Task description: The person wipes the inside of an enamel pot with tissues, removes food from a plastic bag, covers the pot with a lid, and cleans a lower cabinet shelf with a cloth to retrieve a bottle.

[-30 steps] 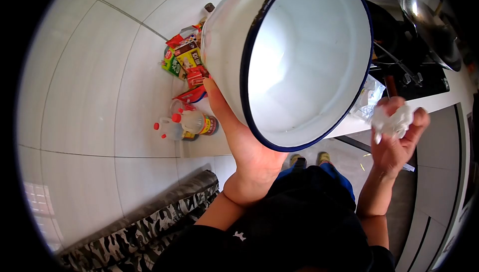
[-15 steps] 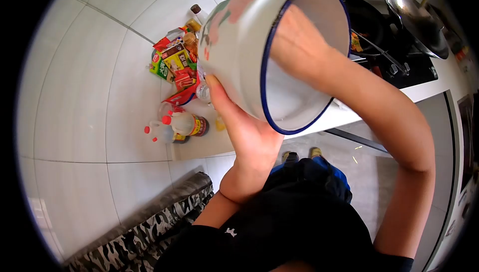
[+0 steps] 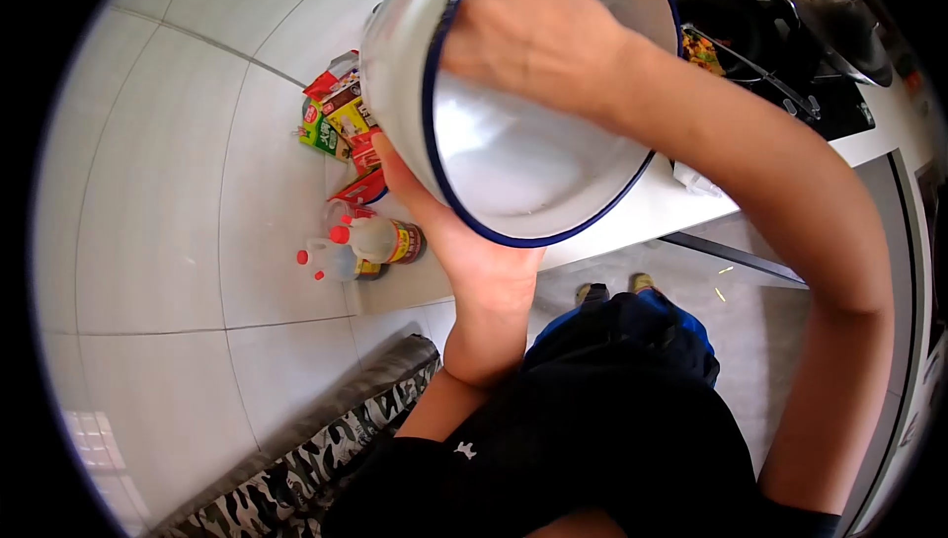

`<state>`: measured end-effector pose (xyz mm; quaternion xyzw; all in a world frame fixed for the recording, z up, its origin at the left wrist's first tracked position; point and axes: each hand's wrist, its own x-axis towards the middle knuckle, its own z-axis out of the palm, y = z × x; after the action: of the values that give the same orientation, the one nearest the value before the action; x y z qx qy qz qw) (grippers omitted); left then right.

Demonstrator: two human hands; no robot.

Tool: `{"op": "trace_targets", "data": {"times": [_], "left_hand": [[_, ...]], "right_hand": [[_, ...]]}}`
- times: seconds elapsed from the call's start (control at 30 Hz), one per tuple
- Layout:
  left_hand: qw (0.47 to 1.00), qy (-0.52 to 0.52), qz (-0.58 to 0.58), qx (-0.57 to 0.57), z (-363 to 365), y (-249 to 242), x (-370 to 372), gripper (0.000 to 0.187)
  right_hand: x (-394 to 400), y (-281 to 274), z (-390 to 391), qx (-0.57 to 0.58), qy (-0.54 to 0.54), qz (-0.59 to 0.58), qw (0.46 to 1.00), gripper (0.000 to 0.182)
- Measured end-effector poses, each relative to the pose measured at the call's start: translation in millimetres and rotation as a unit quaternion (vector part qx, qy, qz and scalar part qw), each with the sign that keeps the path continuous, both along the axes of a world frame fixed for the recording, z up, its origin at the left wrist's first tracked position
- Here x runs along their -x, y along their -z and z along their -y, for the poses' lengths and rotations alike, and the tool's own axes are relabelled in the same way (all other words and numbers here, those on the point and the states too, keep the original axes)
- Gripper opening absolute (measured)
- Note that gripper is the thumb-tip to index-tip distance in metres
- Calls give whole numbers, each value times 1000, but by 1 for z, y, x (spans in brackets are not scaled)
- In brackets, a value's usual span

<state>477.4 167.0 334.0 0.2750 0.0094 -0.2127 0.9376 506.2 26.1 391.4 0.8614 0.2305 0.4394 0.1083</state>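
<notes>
A large white enamel pot (image 3: 395, 74) with a dark blue rim is tilted on its side, its wide mouth facing me. My left hand (image 3: 484, 252) supports it from below, thumb up along its outer wall and the other fingers hidden behind it. Deep in the mouth is my right hand (image 3: 538, 35), knuckles bent, close to the upper left inner wall. Its fingertips are out of sight, so anything in them cannot be made out. The bare inner bottom (image 3: 523, 163) looks shiny.
Seasoning packets (image 3: 346, 118) and sauce bottles with red caps (image 3: 380, 240) stand left on the white counter (image 3: 592, 232). At upper right, a black wok (image 3: 716, 5) holds food and a long-handled utensil; a metal lid (image 3: 815, 10) leans beside it. A camouflage-patterned roll (image 3: 296, 469) lies lower left.
The pot has moved left and up, and its mouth has turned more toward me, showing more of the inside. My right hand has shifted left and up within it. My left hand still supports it.
</notes>
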Motion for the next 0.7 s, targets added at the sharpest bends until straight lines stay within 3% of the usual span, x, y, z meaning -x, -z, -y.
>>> {"op": "trace_targets", "data": {"times": [0.13, 0.33, 0.43, 0.57, 0.67, 0.7], "left_hand": [[1000, 15, -18, 8, 3, -2, 2, 64], [1000, -2, 12, -14, -3, -1, 1, 65], [1000, -9, 13, -8, -4, -3, 2, 64], [999, -21, 45, -15, -5, -3, -2, 64], [999, -18, 34, 17, -6, -2, -6, 62], [999, -26, 7, 45, -7, 1, -12, 59]], "right_hand": [[-13, 16, 3, 55, 43, 74, 995, 16], [-5, 12, -2, -15, 37, 70, 997, 18], [1, 3, -5, -57, 53, -133, 988, 31], [2, 23, -23, -49, -42, -239, 969, 23], [-6, 18, -16, -239, -170, -369, 882, 18], [-10, 14, -13, -232, -160, -360, 889, 18]]}}
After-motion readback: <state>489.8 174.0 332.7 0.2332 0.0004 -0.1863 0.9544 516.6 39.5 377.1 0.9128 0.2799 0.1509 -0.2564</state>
